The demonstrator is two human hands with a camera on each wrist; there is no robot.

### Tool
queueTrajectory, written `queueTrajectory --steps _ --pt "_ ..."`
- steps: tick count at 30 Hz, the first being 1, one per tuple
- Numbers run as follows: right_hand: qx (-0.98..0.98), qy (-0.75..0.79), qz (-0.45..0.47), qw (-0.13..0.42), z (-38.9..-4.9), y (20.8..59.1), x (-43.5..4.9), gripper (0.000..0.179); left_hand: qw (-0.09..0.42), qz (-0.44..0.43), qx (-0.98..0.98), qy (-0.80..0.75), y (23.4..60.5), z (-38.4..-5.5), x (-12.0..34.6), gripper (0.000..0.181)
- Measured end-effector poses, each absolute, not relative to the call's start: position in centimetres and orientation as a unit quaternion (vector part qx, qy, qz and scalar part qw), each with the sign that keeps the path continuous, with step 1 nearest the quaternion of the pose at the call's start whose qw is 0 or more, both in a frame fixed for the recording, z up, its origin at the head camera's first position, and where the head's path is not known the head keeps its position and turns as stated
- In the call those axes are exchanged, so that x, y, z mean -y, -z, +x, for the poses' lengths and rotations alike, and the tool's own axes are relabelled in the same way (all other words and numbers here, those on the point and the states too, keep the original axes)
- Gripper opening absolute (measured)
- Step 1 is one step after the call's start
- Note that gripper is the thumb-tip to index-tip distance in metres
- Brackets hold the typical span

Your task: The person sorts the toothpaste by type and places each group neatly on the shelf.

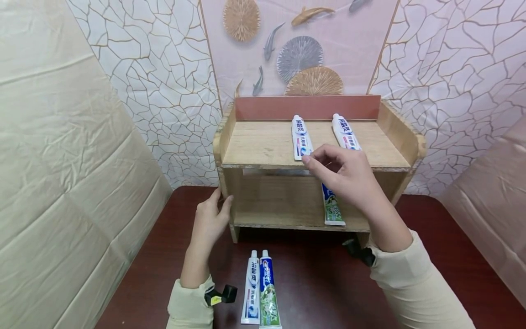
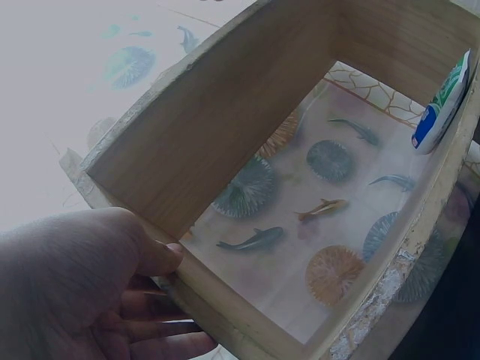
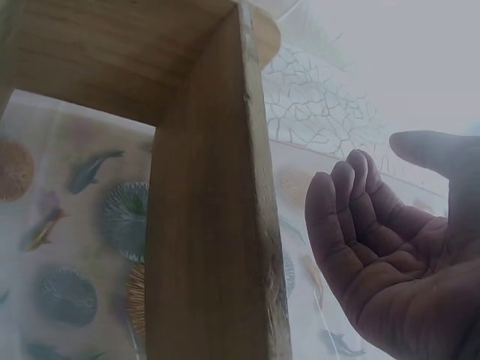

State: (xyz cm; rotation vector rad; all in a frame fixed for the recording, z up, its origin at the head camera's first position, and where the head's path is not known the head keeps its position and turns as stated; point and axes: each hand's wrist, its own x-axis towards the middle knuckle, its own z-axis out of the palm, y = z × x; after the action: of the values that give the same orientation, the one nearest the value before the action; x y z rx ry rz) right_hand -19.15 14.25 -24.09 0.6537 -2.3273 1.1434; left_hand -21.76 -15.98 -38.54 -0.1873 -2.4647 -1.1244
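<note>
Left white tube (image 1: 302, 137) is being carried by the top shelf (image 1: 259, 141), cap pointing far, flat tail lying at the near edge. Right hand (image 1: 349, 171) is being held just beside that tail; fingers are being seen loosely bent, thumb apart from them, nothing being gripped. Whether the tail is being touched cannot be told. Right white tube (image 1: 346, 132) is lying on the same shelf, its near end being covered by the hand. A blue-green tube (image 1: 334, 210) is being carried by the lower shelf (image 1: 271, 214), far end being hidden. Near on the tabletop (image 1: 139, 283), another white tube (image 1: 251, 288) and another blue-green tube (image 1: 269, 292) are lying side by side.

Left panel (image 1: 225, 141) is being gripped by the left hand (image 1: 207, 224), fingers being clamped round its near edge.

Handling, judged: tubes are looking light, soft mid-body, stiffer at cap and tail, slick-skinned, not fragile. Fill is not being shown. A light pinch across the width near the tail is being favoured; hard mid-body squeezing is being advised against, as paste could be pushed capward.
</note>
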Motion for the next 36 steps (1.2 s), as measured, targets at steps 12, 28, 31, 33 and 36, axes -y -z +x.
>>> queueTrajectory --steps 12,28,31,33,36 --pt "0.828 -0.472 0.240 0.182 -18.1 27.9 -14.2 0.019 0.207 -0.067 0.889 0.404 38.5 -21.6 15.9 0.041" --pt "0.810 -0.543 0.192 0.108 -17.6 34.1 -13.4 0.022 0.214 -0.066 0.888 0.401 38.4 -21.7 15.9 0.040" --pt "0.802 -0.560 0.186 0.091 -17.5 35.3 -13.1 0.022 0.214 -0.063 0.889 0.400 38.4 -21.7 16.0 0.040" --pt "0.801 -0.564 0.184 0.082 -17.4 36.0 -12.9 0.023 0.212 -0.060 0.889 0.401 38.4 -21.7 16.0 0.040" --pt "0.805 -0.562 0.176 0.071 -17.2 36.9 -12.7 0.026 0.209 -0.058 0.890 0.402 38.4 -21.6 16.0 0.041"
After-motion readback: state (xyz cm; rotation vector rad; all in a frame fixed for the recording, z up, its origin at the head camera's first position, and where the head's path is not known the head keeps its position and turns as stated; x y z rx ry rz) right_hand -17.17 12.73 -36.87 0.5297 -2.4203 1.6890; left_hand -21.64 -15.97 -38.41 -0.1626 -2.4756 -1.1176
